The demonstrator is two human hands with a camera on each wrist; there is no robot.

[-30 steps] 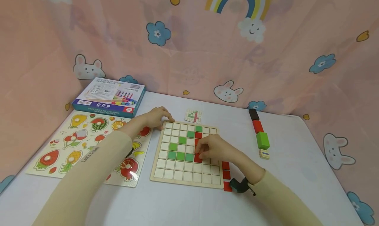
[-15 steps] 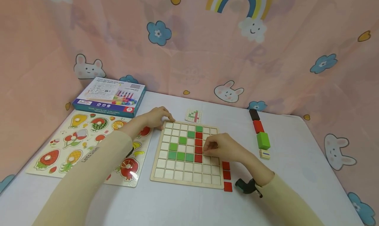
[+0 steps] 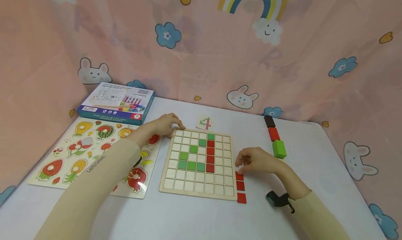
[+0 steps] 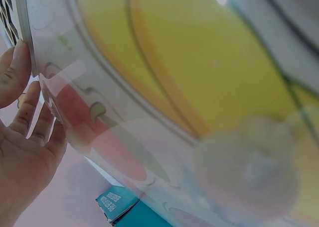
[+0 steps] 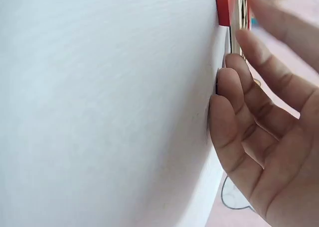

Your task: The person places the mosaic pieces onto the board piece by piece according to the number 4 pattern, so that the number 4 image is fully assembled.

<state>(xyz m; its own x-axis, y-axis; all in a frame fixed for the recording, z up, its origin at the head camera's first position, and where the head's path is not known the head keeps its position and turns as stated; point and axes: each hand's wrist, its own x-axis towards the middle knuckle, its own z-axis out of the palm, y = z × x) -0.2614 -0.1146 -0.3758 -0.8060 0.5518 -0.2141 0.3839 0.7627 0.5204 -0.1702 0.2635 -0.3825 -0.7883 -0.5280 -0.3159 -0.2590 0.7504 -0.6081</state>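
A wooden grid board [image 3: 198, 194] lies on the white table, holding several green tiles [image 3: 191, 166] in a slanting line with a row below, and a column of red tiles [image 3: 210, 151]. At its back left corner my left hand [image 3: 164, 124] holds the edge between thumb and fingers; the left wrist view shows the thumb [image 4: 17, 70] against the rim. Beside the board's right edge my right hand [image 3: 259, 160] has its fingertips at the rearmost of three loose red tiles [image 3: 240, 186]. The right wrist view shows loosely bent fingers [image 5: 227, 122] near a red tile [image 5: 223, 7].
A small pattern card [image 3: 205, 123] lies behind the board. To the left are a fruit puzzle board [image 3: 69, 156] and a boxed bead game [image 3: 114, 102]. At the right stand black [image 3: 269, 121], red [image 3: 274, 134] and green [image 3: 279, 149] blocks in a line.
My right hand has left the red column on the board and moved right to the loose red tiles, uncovering the column. The left hand stays at the corner.
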